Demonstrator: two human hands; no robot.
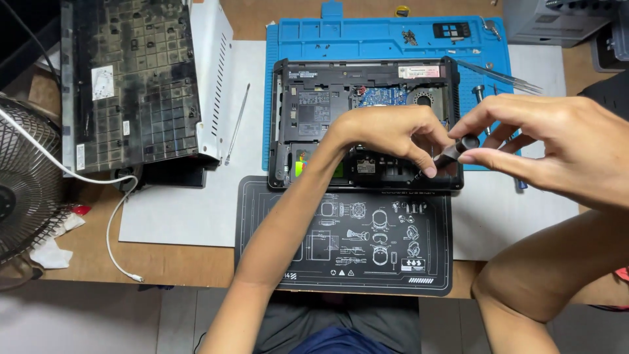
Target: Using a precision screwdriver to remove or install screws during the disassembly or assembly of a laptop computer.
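An opened black laptop base [314,111] lies bottom-up on a blue work mat [367,42], its circuit board and fan showing. My left hand [386,131] rests over the laptop's lower right part, fingertips steadying the shaft of a dark screwdriver [452,154]. My right hand [557,141] pinches the screwdriver's round cap between thumb and fingers. The tip points down at the laptop's front right edge; the exact spot is hidden by my fingers.
A black mat with white line drawings [347,236] lies in front of the laptop. A removed keyboard panel [131,78] leans at the left, beside a thin rod [237,121]. A fan [26,183] and white cable [114,229] sit far left. Tweezers [501,75] and screws [410,37] lie on the blue mat.
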